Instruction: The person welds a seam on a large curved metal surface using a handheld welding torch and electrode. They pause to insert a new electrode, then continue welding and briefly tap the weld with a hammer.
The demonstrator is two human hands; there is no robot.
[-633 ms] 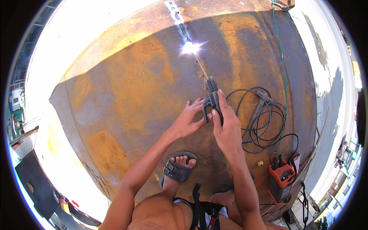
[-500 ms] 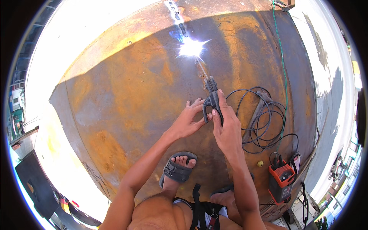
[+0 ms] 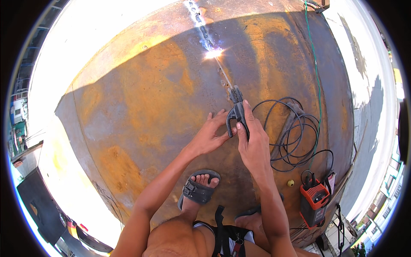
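My right hand (image 3: 254, 139) is wrapped round a black electrode holder (image 3: 236, 112). A thin welding rod (image 3: 224, 73) runs from its jaws up to a bright arc (image 3: 213, 54) on the rusty steel plate (image 3: 145, 107). Beyond the arc a weld bead (image 3: 198, 19) stretches away toward the far edge. My left hand (image 3: 211, 132) is beside the holder, its thumb against the holder's lever and its fingers spread apart. Whether that hand bears any of the holder's weight I cannot tell.
Black cable (image 3: 295, 143) lies in loops on the plate at right, over a dark bar (image 3: 287, 124). Nearer stands an orange and black welding machine (image 3: 314, 201), with a small yellow ball (image 3: 290, 183) beside it. A green cord (image 3: 316, 70) runs lengthwise. My sandalled foot (image 3: 199, 188) is below my hands.
The arc's glare has become smaller and more orange, showing more of the rod tip and bead. Both hands and the holder look unmoved.
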